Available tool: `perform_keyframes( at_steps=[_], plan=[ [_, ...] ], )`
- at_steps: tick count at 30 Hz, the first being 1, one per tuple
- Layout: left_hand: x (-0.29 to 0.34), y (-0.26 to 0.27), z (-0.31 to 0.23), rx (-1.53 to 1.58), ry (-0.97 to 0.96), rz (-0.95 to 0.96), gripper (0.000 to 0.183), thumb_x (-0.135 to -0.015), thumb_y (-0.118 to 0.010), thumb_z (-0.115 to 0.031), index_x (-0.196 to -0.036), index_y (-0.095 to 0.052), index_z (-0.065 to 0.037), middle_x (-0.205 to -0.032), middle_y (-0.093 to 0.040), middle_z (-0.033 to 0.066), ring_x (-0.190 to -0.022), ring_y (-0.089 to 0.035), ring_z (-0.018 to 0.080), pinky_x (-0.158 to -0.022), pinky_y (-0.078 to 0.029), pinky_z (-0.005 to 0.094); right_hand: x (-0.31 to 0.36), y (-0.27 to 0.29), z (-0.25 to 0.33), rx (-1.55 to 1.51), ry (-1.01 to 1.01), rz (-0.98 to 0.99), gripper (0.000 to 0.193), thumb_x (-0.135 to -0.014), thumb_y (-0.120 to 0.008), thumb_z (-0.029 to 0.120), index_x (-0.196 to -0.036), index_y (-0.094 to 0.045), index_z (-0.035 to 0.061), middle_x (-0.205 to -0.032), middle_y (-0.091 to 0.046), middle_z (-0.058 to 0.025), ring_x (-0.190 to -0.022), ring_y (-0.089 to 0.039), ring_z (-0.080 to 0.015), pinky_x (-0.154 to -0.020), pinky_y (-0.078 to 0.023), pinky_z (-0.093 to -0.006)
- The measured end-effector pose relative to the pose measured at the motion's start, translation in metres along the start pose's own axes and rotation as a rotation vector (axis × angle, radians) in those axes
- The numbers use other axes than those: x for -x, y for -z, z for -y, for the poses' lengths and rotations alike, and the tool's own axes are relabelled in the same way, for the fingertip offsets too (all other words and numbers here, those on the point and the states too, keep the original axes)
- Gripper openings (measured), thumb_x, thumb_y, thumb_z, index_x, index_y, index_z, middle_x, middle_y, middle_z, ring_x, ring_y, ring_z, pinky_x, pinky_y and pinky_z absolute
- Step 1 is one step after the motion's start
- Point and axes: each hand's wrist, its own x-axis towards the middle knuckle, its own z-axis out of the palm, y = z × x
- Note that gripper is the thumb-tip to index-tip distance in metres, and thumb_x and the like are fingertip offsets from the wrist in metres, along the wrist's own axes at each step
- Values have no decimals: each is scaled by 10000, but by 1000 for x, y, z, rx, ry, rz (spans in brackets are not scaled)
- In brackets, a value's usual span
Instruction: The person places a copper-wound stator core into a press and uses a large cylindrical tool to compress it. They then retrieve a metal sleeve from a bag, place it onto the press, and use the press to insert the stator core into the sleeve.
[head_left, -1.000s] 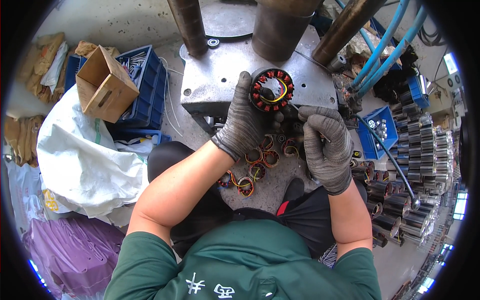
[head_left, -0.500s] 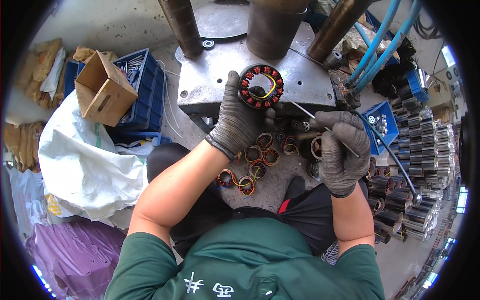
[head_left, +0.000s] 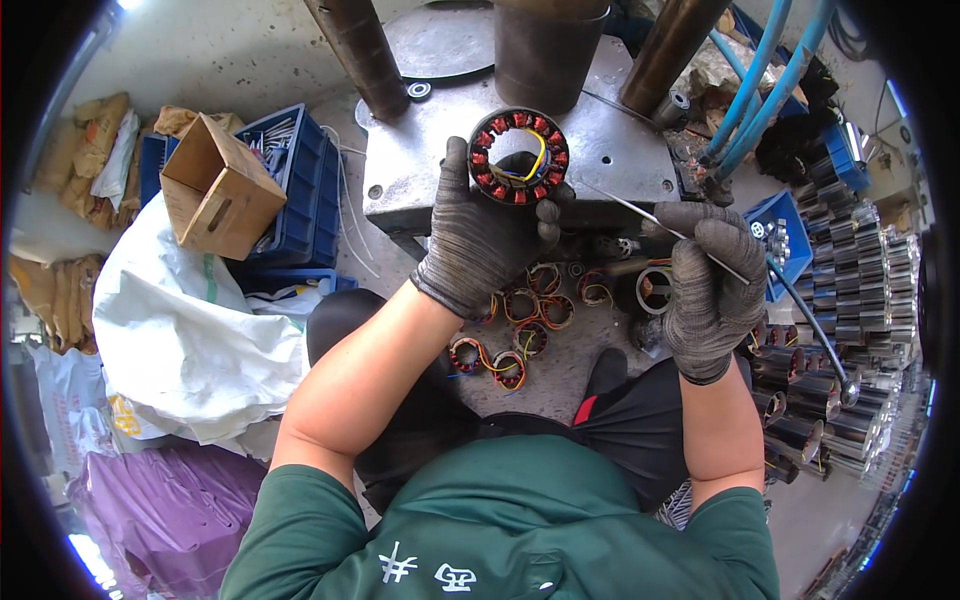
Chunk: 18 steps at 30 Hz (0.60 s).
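Note:
My left hand [head_left: 482, 238], in a grey knitted glove, is closed around a motor stator [head_left: 481, 160]. The ring has red-brown copper coils and a dark rim, with yellow and blue wires crossing its opening. It is held up before the metal press table, its coil face toward me. My right hand [head_left: 712, 285], gloved alike, grips a thin metal rod [head_left: 628, 206] between thumb and fingers. The rod slants up and left, its tip just right of the stator and apart from it. Several similar stators [head_left: 508, 371] with coloured leads lie on the floor below my hands.
Beyond my hands stands the press table [head_left: 430, 150] with thick columns [head_left: 362, 60]. Blue crates [head_left: 312, 175], a cardboard box [head_left: 222, 200] and a white sack [head_left: 190, 330] are at left. At right are a small blue bin [head_left: 795, 245], a ball-ended lever [head_left: 822, 345] and stacked metal cylinders [head_left: 865, 290].
The stator has risen slightly and tilts more toward me in my left hand. My right hand has shifted a little right with the rod, widening the gap to the stator. The view has shifted slightly.

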Motion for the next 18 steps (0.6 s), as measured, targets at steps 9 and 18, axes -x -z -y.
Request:
perform_keyframes(
  at_steps=[9,18],
  plan=[
    [1,-1,-5,-38,-57,54,982,-834,-505,-870,-1379,-534,-54,-1118,-629,258,-834,-658,260,-744,-552,381,1,-1,-7,-20,-33,-16,290,-997,-570,-62,-1261,-566,56,-1201,-677,-209,-1002,-717,-256,-885,-587,-366],
    [4,-4,-6,-70,-80,62,923,-860,-500,-841,-1360,-549,-66,-1111,-635,251,-837,-651,263,-763,-517,387,-5,-7,-30,291,-113,43,230,-917,-655,-85,-1101,-648,53,-1096,-694,-126,-962,-702,-228,-867,-566,-336]
  ],
)
